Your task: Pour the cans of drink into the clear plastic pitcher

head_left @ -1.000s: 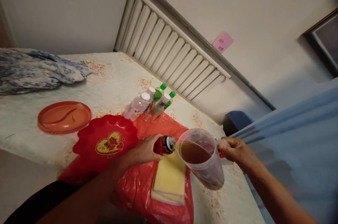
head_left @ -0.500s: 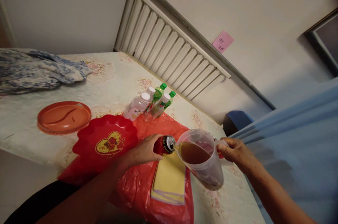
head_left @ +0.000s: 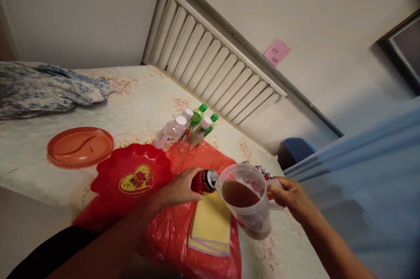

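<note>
My left hand is wrapped around a dark red drink can, its opened top facing the jug. By its handle, my right hand grips a clear plastic measuring jug with brown liquid inside. The jug leans towards the can, and its spout is right beside the can's rim. No stream between them can be made out. Below the can, a folded yellow cloth lies on a red plastic bag. Several other cans show partly behind the jug.
Left of my hands is a red scalloped tray with a heart picture. Farther left lie an orange divided plate and a crumpled patterned cloth. Several bottles stand behind the bag. A radiator runs along the wall; a blue curtain hangs right.
My right hand has tipped the jug back a little and drawn its base left; the liquid has drawn back from the spout and the thin stream into the can is gone. My left hand stays put.
</note>
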Available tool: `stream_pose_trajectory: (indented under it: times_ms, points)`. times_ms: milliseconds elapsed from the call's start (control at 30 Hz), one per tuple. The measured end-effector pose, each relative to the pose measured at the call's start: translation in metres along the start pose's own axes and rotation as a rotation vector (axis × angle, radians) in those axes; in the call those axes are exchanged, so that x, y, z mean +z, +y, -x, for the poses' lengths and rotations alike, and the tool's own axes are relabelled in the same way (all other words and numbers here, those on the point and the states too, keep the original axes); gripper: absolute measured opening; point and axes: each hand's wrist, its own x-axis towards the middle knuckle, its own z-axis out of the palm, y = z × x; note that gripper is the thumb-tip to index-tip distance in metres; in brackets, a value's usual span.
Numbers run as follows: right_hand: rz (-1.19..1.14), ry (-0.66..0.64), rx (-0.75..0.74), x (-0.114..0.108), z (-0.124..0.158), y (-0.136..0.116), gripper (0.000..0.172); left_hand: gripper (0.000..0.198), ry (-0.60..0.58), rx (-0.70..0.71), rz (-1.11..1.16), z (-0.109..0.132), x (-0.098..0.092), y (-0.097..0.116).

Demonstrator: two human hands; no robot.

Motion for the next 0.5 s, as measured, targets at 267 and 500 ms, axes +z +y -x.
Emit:
stream_pose_trajectory:
  times_ms: [267,500]
  points:
    - [-0.182,0.007,-0.045,0.003,-0.006,0.031,0.047,0.065,-0.012,0.009,0.046,0.002,0.0,0.006]
    - [-0.431,0.047,-0.09,0.009,-0.023,0.027,0.053,0.069,-0.069,-0.011,0.083,0.005,0.003,0.004]
